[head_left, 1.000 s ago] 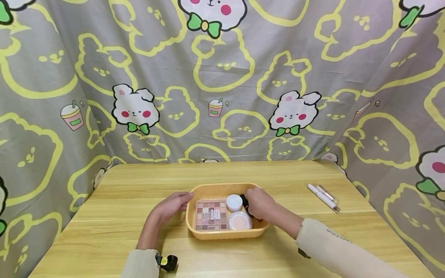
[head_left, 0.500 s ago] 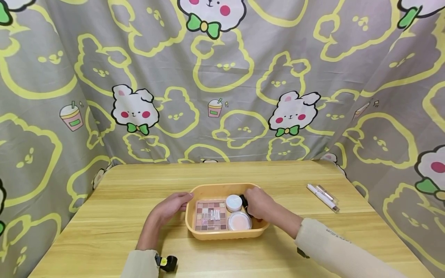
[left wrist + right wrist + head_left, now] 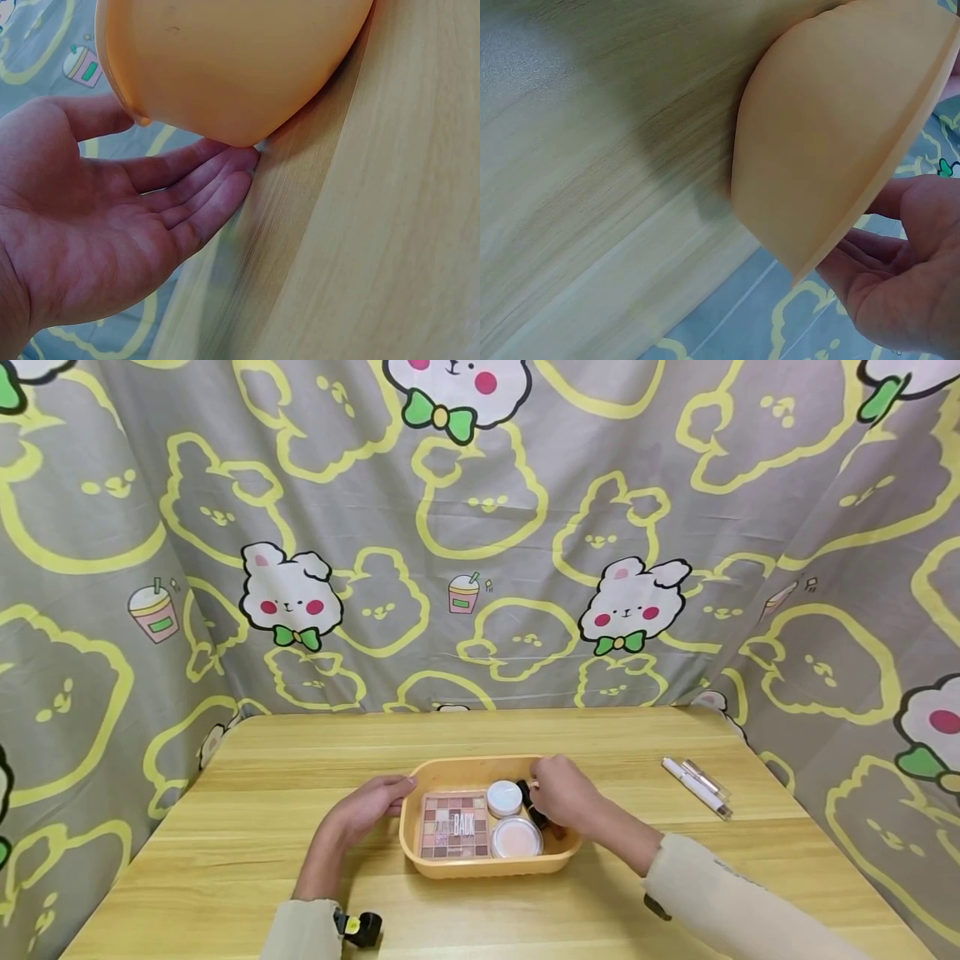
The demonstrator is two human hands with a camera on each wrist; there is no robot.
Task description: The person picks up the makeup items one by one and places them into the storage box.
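A yellow-orange plastic basket [image 3: 491, 867] stands on the wooden table. My left hand [image 3: 371, 803] holds its left end, thumb at the rim and fingers against the outer wall, seen closely in the left wrist view. Inside lie an eyeshadow palette [image 3: 454, 827] marked "BACK", a small white-lidded jar [image 3: 505, 798], a round compact-like case [image 3: 517, 837] with a clear lid, and a dark tube-like item [image 3: 534, 808]. My right hand [image 3: 564, 789] is over the basket's right end, fingers bent down beside the dark item. Its fingertips are hidden, also behind the basket wall in the right wrist view.
A white pen-like stick [image 3: 696, 787] and a slim clear-and-pink tube [image 3: 705, 778] lie side by side on the table [image 3: 300, 760], right of the basket. A grey cartoon-print curtain [image 3: 465, 677] closes off the back and both sides.
My right hand has risen slightly and shifted a little right, so more of the dark item in the basket shows. The left hand and the basket stay put.
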